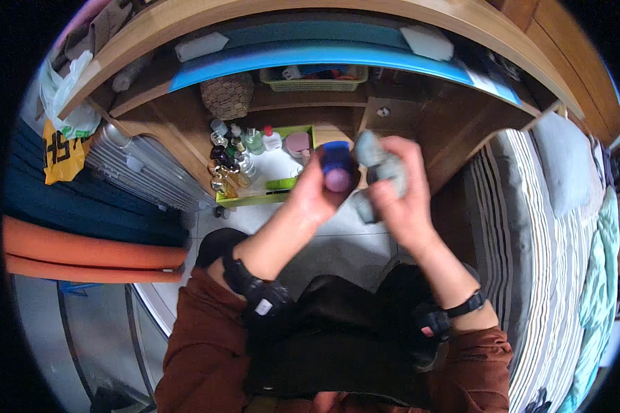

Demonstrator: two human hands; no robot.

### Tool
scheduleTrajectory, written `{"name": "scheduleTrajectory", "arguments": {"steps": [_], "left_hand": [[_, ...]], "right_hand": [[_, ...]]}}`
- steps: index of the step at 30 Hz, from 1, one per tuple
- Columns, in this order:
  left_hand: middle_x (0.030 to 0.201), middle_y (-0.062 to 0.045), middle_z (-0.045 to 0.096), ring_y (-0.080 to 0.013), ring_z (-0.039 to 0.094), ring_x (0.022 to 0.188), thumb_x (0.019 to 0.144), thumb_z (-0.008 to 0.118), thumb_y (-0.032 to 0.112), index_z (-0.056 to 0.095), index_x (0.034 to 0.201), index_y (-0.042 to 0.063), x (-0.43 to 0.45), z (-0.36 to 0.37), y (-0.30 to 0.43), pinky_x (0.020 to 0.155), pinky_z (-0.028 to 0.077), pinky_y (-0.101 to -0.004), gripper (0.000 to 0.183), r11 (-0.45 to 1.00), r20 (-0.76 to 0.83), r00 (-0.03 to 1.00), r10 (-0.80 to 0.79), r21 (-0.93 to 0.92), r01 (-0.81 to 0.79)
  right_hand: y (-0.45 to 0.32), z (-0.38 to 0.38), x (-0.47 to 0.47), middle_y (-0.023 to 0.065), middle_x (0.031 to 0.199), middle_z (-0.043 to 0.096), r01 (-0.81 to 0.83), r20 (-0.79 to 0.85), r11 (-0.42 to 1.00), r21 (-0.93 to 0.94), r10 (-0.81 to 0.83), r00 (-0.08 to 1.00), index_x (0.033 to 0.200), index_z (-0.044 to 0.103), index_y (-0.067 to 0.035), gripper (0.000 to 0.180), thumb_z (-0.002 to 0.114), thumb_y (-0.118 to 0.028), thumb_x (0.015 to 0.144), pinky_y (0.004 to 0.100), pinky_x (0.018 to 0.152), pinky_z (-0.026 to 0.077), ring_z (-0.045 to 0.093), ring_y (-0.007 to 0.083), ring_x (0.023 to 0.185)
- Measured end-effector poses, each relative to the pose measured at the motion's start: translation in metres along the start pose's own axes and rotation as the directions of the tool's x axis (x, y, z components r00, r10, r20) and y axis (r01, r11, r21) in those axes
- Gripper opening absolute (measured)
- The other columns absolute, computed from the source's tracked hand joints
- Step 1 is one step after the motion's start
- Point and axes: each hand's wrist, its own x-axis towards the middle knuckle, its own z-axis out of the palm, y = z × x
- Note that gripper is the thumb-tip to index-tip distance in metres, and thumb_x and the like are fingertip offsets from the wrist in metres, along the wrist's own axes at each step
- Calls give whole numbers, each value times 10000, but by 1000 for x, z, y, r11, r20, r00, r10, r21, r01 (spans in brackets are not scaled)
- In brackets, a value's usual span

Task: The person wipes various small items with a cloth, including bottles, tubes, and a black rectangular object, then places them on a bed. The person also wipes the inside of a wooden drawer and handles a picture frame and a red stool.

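Note:
My left hand grips a dark blue bottle whose rounded pinkish-purple end faces me. Close beside it on the right, my right hand is closed on a crumpled grey-green cloth; the cloth is blurred and hangs out below the fingers. Beyond my left hand lies a lime-green tray with a white bottom. Along its left and back sides stand several glass bottles, a white bottle with a red cap and a round pink container. My left hand hides part of the tray's right side.
A wooden desk arches overhead, with a blue panel under its top. On the shelf behind sit a green basket and a woven round object. A striped bed borders the right; a ribbed radiator is at left.

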Motion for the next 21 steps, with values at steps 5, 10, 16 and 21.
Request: {"name": "scheduleTrajectory", "arguments": {"steps": [5,10,16,21], "left_hand": [[899,-45,566,-173,557,856,903,424,250,528,959,88,26,-23,-17,787,475,-335,201,975,-201,975,-93,-218,48],[872,-28,575,-156,558,767,893,459,275,520,940,115,38,-26,-22,727,483,-313,178,885,-187,980,-70,-465,-25],[994,-35,565,-162,546,882,894,430,421,492,1114,98,12,-17,-2,785,450,-318,396,960,-305,917,256,-28,-277],[1061,-115,533,-186,520,838,880,247,577,410,1244,62,-13,-38,-4,657,463,-312,651,817,-257,818,514,436,-377]], "right_hand": [[48,64,2,143,947,527,50,55,955,-293,-36,998,986,523,-34,304,638,-181,746,403,846,373,485,304,933],[79,64,15,112,935,575,-177,-95,972,-154,164,982,969,540,5,234,559,-193,846,323,782,423,531,204,870],[65,68,37,100,1148,507,-442,35,766,467,483,875,1181,434,-20,379,438,-291,915,338,889,402,501,218,1033],[72,101,12,165,1268,402,5,442,1000,-27,8,897,1286,341,-16,558,343,-431,914,366,977,289,400,279,1160]]}}
